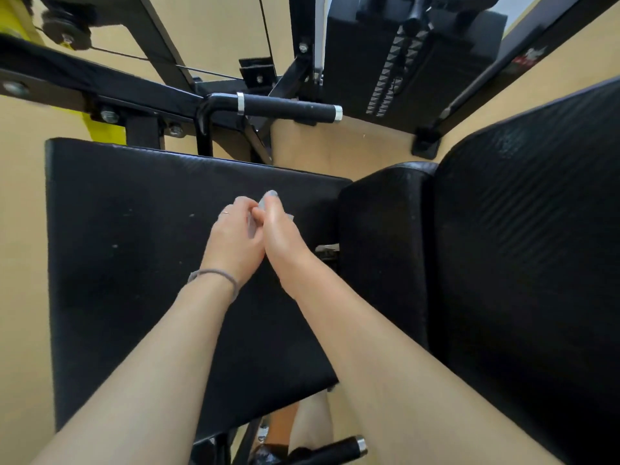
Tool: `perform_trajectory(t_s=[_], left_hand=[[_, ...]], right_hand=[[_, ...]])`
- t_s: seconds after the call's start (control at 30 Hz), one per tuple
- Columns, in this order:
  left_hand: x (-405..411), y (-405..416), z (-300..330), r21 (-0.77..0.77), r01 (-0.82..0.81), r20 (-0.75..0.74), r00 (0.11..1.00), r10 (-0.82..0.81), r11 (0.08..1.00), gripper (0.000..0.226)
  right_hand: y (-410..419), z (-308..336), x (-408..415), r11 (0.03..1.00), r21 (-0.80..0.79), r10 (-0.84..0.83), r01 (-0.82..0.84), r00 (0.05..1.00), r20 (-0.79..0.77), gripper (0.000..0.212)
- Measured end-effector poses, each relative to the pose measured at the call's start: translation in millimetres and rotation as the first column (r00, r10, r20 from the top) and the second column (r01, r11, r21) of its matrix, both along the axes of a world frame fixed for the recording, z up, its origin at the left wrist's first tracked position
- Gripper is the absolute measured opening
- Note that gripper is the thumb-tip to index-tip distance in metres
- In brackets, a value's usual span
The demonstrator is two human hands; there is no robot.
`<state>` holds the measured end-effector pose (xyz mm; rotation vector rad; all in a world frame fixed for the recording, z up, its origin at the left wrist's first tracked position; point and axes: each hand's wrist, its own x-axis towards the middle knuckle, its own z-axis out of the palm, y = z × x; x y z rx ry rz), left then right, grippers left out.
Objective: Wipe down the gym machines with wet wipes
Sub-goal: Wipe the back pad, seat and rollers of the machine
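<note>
Left hand (235,234): fingers curled, pinching one side of the wet wipe; a thin band sits on the wrist and a ring on one finger.
Right hand (280,226): pressed against the left hand, thumb and fingers closed on the same wet wipe.
Wet wipe (260,208): a small pale, crumpled piece held between both hands, mostly hidden (only slivers show at the fingertips and just right of the right hand).
Seat pad (134,250): a flat black cushion directly below both hands; I cannot tell whether the wipe touches it.
Back pad (523,250): a large black ribbed cushion well to the right of the right hand, with a smaller black pad (379,236) between it and the hands.
Handle (288,107): a black grip with silver end rings, beyond the hands, above the seat pad's far edge.
Weight stack (399,65): black plates further off, beyond and right of the hands.
Floor (20,229): tan, to the left of the left hand.
</note>
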<state>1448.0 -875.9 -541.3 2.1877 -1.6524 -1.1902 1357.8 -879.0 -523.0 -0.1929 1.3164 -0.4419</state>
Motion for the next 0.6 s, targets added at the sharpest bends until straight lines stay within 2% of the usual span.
perform_trajectory(t_s=[0.07,0.1,0.13,0.17,0.2,0.23,0.33,0.4,0.47,0.53,0.6], left_hand=[[-11,-6,10,0.081,-0.155,-0.110,0.980,0.163,0.985,0.007],[-16,-7,16,0.085,-0.241,-0.161,0.954,0.252,0.967,0.008],[-21,-7,21,0.064,-0.318,-0.200,0.924,0.325,0.946,0.010],[-27,-5,26,0.030,-0.374,-0.228,0.900,0.371,0.927,0.011],[-36,-2,31,0.000,-0.400,-0.249,0.888,0.387,0.917,0.012],[-50,1,37,-0.018,-0.393,-0.271,0.887,0.374,0.919,0.013],[-105,11,53,-0.005,-0.297,-0.373,0.887,0.274,0.955,0.019],[-142,24,64,-0.008,-0.280,-0.426,0.869,0.250,0.960,0.021],[-166,38,72,0.013,-0.370,-0.446,0.829,0.337,0.929,0.020],[-176,54,80,0.108,-0.475,-0.503,0.732,0.460,0.873,0.018],[-178,71,91,0.270,-0.535,-0.605,0.553,0.573,0.801,0.024]], right_hand=[[-5,21,-17,0.960,-0.102,0.230,-0.261,0.941,-0.249,0.064],[-9,31,-27,0.886,-0.168,0.335,-0.432,0.848,-0.411,0.060],[-14,43,-38,0.742,-0.220,0.407,-0.633,0.686,-0.602,0.052],[-19,52,-48,0.547,-0.215,0.419,-0.809,0.487,-0.766,0.044],[-26,62,-59,0.390,-0.173,0.367,-0.904,0.325,-0.872,0.040],[-35,70,-69,0.310,-0.133,0.296,-0.941,0.229,-0.927,0.038],[-64,98,-98,0.181,0.090,0.167,-0.979,-0.059,-0.984,0.042],[-78,111,-121,0.166,0.293,0.223,-0.942,-0.253,-0.941,0.047],[-83,121,-142,0.175,0.457,0.317,-0.872,-0.389,-0.865,0.050],[-81,125,-151,0.165,0.537,0.390,-0.827,-0.446,-0.806,0.052],[-75,127,-148,0.154,0.507,0.437,-0.848,-0.401,-0.805,0.055]])
